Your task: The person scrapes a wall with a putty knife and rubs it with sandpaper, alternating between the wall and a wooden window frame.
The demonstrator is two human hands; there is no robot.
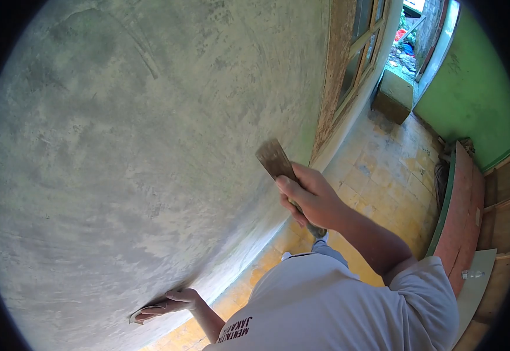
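A scraper (274,158) with a flat, stained blade is held up in front of the wall, and my right hand (307,196) is closed around its handle. The blade points up and to the left. Low on the grey, patchy wall (120,175), my left hand (173,301) presses a thin brownish sheet (141,316), perhaps sandpaper, against the surface. Its fingers lie over the sheet and partly hide it.
A wooden-framed window (357,64) is set in the wall at the upper right. Beyond the yellow tiled floor (378,169) are a box (394,96) by the doorway, a green wall (477,88) and a leaning reddish board (459,216).
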